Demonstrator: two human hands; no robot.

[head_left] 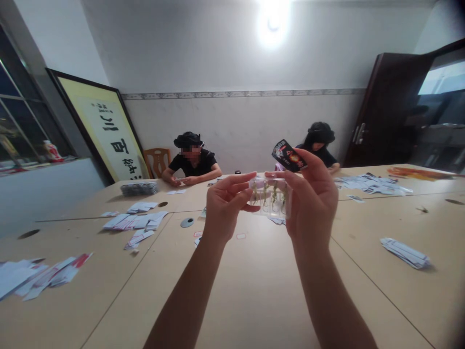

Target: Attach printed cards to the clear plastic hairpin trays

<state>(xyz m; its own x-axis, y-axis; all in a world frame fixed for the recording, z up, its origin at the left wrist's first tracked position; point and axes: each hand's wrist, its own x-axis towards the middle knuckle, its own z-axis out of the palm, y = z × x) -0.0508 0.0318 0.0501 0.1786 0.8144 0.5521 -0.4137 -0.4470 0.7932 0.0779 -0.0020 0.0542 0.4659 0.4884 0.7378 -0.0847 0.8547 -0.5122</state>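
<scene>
Left hand point(225, 206) and right hand point(313, 203) meet around a small clear case point(270, 198), raised above a pale wooden table point(250, 295). The left hand pinches one end of the case between thumb and fingers; the right hand grips the opposite end, its fingertips along the top edge. Inside, slim hooks with greenish strands stand side by side, too small to make out in detail. A dark printed card point(288, 156), tilted, is also caught in the fingers of the right hand, just above the case.

Across the table, two people in dark tops and black headgear sit well apart, one point(192, 162) with forearms resting on the tabletop, the other point(320, 143) partly hidden behind the right hand and card. Spread on the left side of the table are white slips point(134, 220), with a neat stack point(138, 188) behind them and more papers point(39, 278) near the left edge. On the right lie a banded-looking bundle point(406, 253), a loose heap of printed sheets point(374, 184) and a flat orange item point(421, 172). Framed calligraphy point(105, 126) leans by the wall near a wooden chair point(157, 161); a dark door point(388, 109) stands at right.
</scene>
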